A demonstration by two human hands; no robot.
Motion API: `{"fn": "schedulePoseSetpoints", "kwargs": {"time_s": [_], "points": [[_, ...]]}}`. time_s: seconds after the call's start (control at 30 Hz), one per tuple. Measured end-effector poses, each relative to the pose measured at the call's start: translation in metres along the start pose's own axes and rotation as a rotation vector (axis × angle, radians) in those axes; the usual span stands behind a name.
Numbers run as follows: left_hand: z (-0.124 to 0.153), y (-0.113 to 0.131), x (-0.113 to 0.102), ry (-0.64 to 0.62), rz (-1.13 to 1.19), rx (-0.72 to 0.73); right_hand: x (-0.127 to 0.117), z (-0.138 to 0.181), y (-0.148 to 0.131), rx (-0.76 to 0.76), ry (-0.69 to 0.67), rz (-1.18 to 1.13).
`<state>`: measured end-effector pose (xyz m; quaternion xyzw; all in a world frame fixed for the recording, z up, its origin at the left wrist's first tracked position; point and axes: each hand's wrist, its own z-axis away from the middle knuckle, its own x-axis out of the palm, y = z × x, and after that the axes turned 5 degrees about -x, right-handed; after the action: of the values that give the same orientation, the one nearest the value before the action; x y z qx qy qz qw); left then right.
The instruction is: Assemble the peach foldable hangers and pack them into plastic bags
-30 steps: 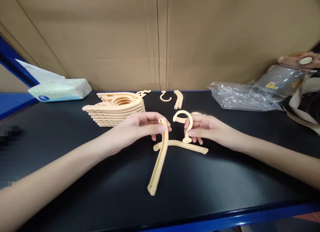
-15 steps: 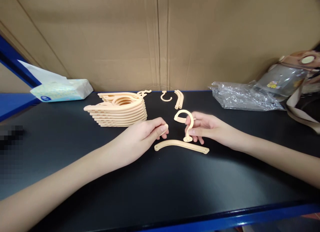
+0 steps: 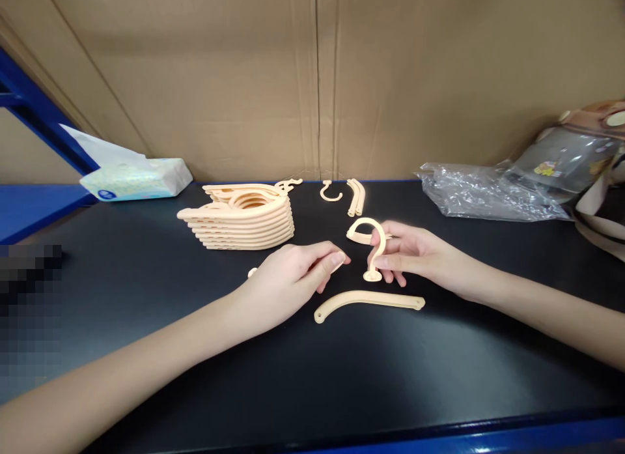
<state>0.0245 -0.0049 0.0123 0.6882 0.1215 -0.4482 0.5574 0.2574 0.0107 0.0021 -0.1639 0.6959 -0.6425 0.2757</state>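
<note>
My right hand [image 3: 403, 253] is closed on a cream plastic hanger hook [image 3: 381, 236], its curve up and its round base down. My left hand [image 3: 307, 271] is pinched round a cream hanger arm; one rounded end [image 3: 252, 271] sticks out behind the wrist side, the other lies under the thumb, and the hand hides its middle. Below both hands, a loose curved hanger arm [image 3: 368, 299] with holed ends lies on the black table. Another cream piece [image 3: 362, 238] shows behind the hook, partly covered by my right fingers.
A stack of folded cream hangers [image 3: 239, 226] stands at the left. Farther back lie a spare hook [image 3: 332, 197] and a pair of arms [image 3: 357, 198]. A tissue pack [image 3: 139, 180] sits back left; a clear plastic bag [image 3: 483, 193] and a bottle [image 3: 561, 157] are back right.
My left hand has moved right, closer to the hook, and its held arm's far end now shows. The loose arm on the table has turned and sits nearer me. The view shifted slightly.
</note>
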Motion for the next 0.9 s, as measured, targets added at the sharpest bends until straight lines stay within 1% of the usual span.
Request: {"fn": "schedulePoseSetpoints", "kwargs": {"time_s": [0.13, 0.27, 0.47, 0.63, 0.8, 0.9], "points": [[0.0002, -0.0017, 0.0033, 0.024, -0.078, 0.046, 0.0014, 0.0000, -0.0015, 0.004, 0.029, -0.005], [0.0010, -0.0048, 0.0073, 0.018, -0.135, 0.141, 0.0018, 0.0000, -0.0021, 0.027, 0.062, -0.018], [0.0004, -0.0082, 0.0103, 0.043, -0.191, 0.275, 0.0024, -0.0003, -0.0013, 0.030, 0.088, -0.036], [0.0005, -0.0079, 0.0086, -0.004, -0.169, 0.266, 0.0018, 0.0009, -0.0020, 0.018, 0.068, -0.038], [0.0019, -0.0072, 0.0085, 0.020, -0.175, 0.279, 0.0000, 0.0009, -0.0014, 0.021, 0.085, -0.058], [0.0020, -0.0072, 0.0089, 0.009, -0.190, 0.306, -0.0009, 0.0011, -0.0004, 0.010, 0.081, -0.076]]}}
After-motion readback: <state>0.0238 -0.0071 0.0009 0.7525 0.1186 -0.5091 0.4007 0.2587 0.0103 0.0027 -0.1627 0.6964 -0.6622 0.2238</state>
